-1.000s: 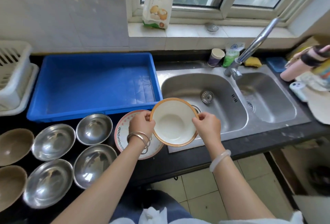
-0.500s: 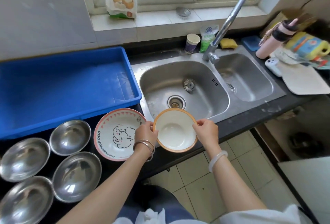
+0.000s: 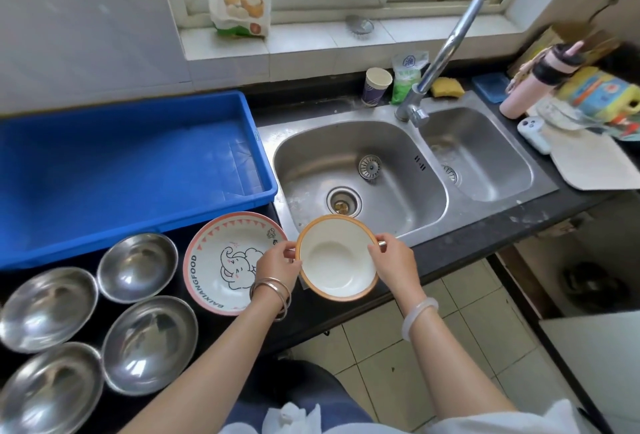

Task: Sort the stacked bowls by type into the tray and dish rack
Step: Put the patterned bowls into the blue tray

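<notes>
Both hands hold one white bowl with an orange rim (image 3: 337,258) over the front edge of the dark surface (image 3: 467,243), just in front of the large sink basin (image 3: 360,170). The left hand (image 3: 278,262) reaches in from the lower left with the forearm slanting up across the frame; its fingers pinch the bowl's left rim, and metal bangles (image 3: 272,291) sit at the wrist. The right hand (image 3: 393,259) comes in from the lower right, its thumb and fingers closed on the right rim, with a pale bangle (image 3: 419,316) farther down the forearm. The bowl is open side up and tilted slightly toward the person.

Just left of it, partly under the left hand, a pink-rimmed elephant bowl (image 3: 221,260) rests on the surface. Four steel bowls (image 3: 136,267) sit in a cluster farther left. The blue tray (image 3: 131,170) lies behind them, beside the sink. The dish rack is out of view.
</notes>
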Available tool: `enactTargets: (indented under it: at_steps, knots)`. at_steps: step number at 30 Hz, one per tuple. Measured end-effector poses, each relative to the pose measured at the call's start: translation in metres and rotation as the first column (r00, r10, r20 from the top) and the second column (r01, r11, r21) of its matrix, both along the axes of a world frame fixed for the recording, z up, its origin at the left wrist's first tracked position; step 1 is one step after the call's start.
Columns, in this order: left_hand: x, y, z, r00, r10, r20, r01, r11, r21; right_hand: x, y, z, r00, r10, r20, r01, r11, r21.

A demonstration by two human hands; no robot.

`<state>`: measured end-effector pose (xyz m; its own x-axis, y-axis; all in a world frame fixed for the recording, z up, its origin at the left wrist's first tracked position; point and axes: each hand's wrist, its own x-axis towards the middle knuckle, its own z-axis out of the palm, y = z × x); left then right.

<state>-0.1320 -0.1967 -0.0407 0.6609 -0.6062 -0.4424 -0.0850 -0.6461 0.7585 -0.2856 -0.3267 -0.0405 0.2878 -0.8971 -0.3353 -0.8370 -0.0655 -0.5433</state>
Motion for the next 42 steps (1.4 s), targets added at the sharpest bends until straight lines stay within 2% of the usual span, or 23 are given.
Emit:
enactTargets:
  at_steps: [3,5,8,13,17,22,27,37,42]
  knots:
    - [0.012,0.01,0.004,0.997,0.072,0.009,-0.072,0.997,-0.028,0.001,0.0,0.007,0.995,0.01,-0.103,-0.02,0.995,-0.101]
    - [0.023,0.02,0.007,0.988,0.15,0.042,-0.148,0.988,-0.048,0.011,-0.001,0.015,0.996,0.049,-0.073,-0.061,0.984,-0.166]
    - [0.039,0.04,0.009,0.967,0.238,0.094,-0.234,0.971,-0.052,0.043,0.007,0.023,0.976,0.216,0.004,-0.211,0.96,-0.185]
    - [0.054,0.068,0.008,0.909,0.357,0.215,-0.377,0.924,0.061,0.109,0.034,0.017,0.87,0.492,-0.011,-0.487,0.857,-0.168]
    - [0.059,0.081,0.007,0.894,0.418,0.164,-0.434,0.897,0.08,0.141,0.043,0.006,0.744,0.634,-0.21,-0.665,0.732,-0.148]
    - [0.07,0.086,-0.002,0.929,0.371,0.009,-0.366,0.912,0.184,0.16,0.037,-0.001,0.678,0.671,-0.3,-0.714,0.698,-0.053]
    - [0.075,0.087,-0.007,0.91,0.413,-0.036,-0.402,0.9,0.169,0.169,0.031,-0.003,0.68,0.683,-0.265,-0.711,0.703,-0.013]
    - [0.089,0.103,0.006,0.779,0.626,-0.035,-0.625,0.779,0.035,0.178,0.019,0.016,0.72,0.693,-0.046,-0.694,0.72,-0.014]
    - [0.122,0.117,0.032,0.675,0.721,-0.156,-0.734,0.677,-0.051,0.204,0.019,0.043,0.765,0.632,0.12,-0.641,0.765,0.056]
